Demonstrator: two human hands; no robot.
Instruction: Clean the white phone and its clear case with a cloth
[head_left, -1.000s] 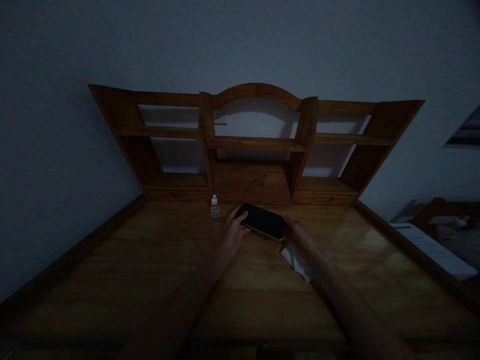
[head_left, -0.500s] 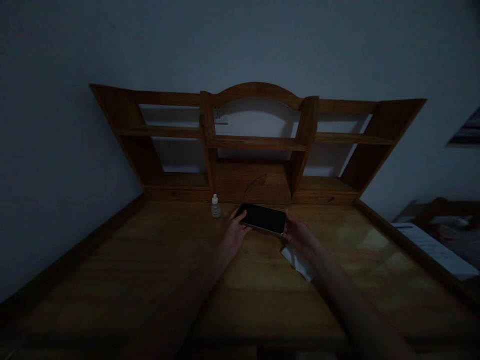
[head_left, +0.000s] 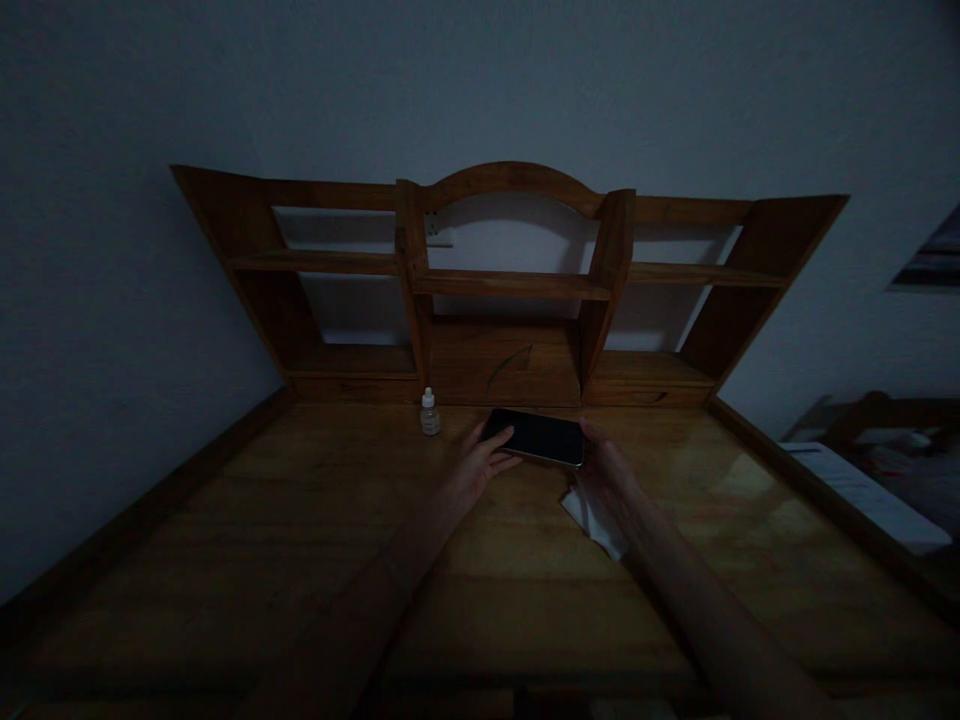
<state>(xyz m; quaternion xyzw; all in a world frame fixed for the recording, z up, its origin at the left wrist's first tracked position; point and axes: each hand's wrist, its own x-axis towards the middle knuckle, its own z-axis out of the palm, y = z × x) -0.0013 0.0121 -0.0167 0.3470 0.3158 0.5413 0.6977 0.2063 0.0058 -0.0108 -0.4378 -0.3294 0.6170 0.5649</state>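
Observation:
A black smartphone [head_left: 536, 437] with a pale edge is held between my two hands, its dark screen facing up. My left hand [head_left: 478, 465] grips its left end, with the thumb over the screen and the fingers beneath. At the right end, my right hand [head_left: 606, 465] is closed around the edge, its fingers partly hidden. A crumpled white tissue [head_left: 592, 520] lies on the desk under my right wrist, partly covered by it. Left of the phone stands a small clear bottle [head_left: 430, 415] with a white dropper cap.
The wooden desk [head_left: 300, 560] has raised side edges. Along its back runs a wooden shelf unit [head_left: 517, 287] with several compartments. A wall socket [head_left: 439, 232] shows behind it. Beyond the right edge lies a white flat box or paper stack [head_left: 862, 495].
The phone has shifted slightly to the right in my hands. My left thumb reaches further over the screen. The bottle and tissue stay in place.

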